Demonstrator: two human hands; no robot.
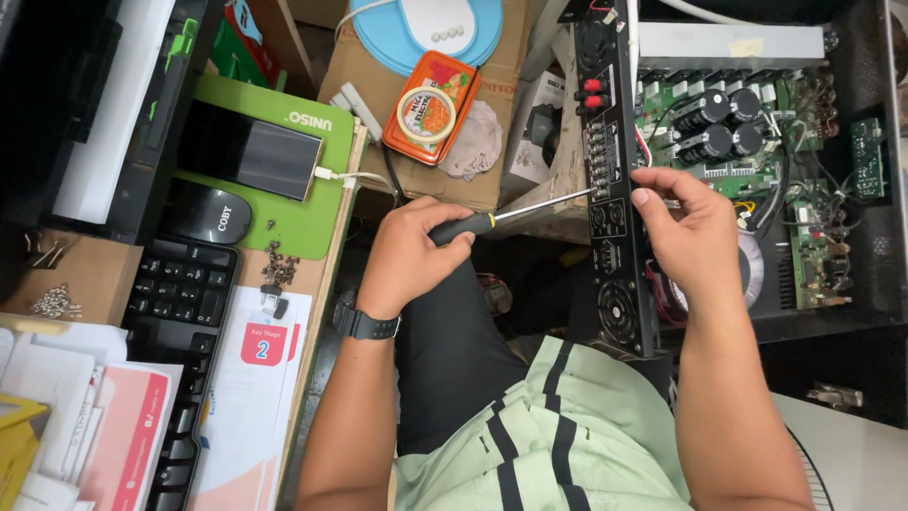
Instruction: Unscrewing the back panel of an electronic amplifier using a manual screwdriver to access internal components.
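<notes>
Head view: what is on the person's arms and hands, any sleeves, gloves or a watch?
Both arms are bare, with no sleeves or gloves showing. The left hand has a black watch with a dark band at the wrist. The right hand wears nothing. No rings show on the fingers.

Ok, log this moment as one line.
left hand: grips black-and-yellow-handled screwdriver, tip at black amplifier rear panel | right hand: steadies panel | lid off

Bright even overhead light, soft shadows, sharp focus, slight wide-angle edge distortion
</notes>
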